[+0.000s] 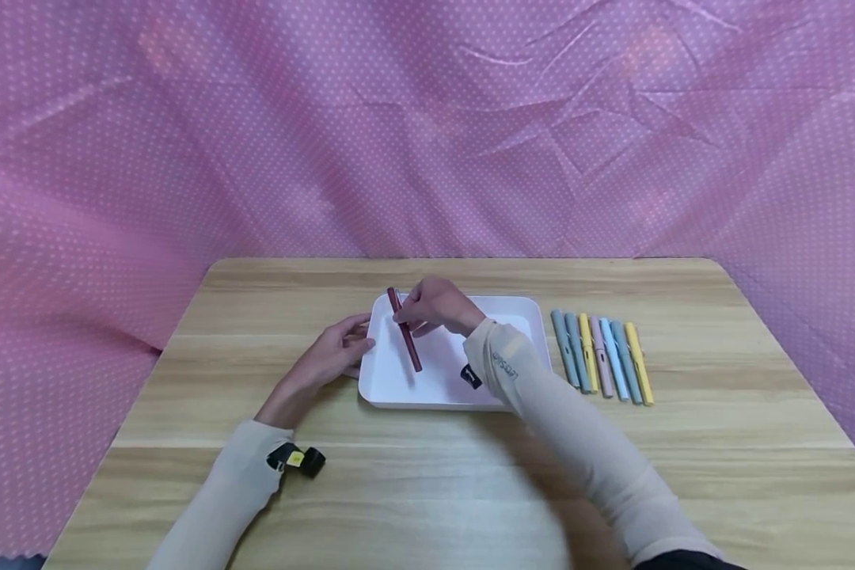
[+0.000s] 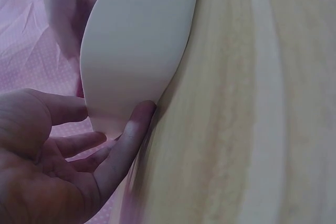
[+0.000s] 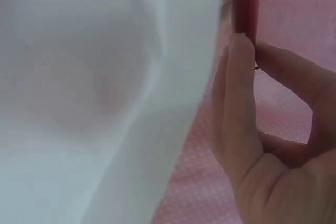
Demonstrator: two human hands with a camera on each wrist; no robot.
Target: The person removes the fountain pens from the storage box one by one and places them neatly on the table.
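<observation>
On the wooden tabletop (image 1: 427, 475), a shallow white tray (image 1: 520, 313) sits near the middle. Over its left part the right hand (image 1: 435, 305) pinches a dark red pen (image 1: 404, 340) between thumb and fingertips; the pen slants from the tray's far left corner toward its near side, and whether its lower end touches the tray floor I cannot tell. A small dark item lies in the tray beside the right sleeve. Just left of the tray, the left hand (image 1: 338, 348) rests with fingers spread and relaxed, one fingertip (image 2: 142, 111) touching the tray's outer wall. Well right of the tray, a row of pastel pens (image 1: 602, 358) lies side by side.
</observation>
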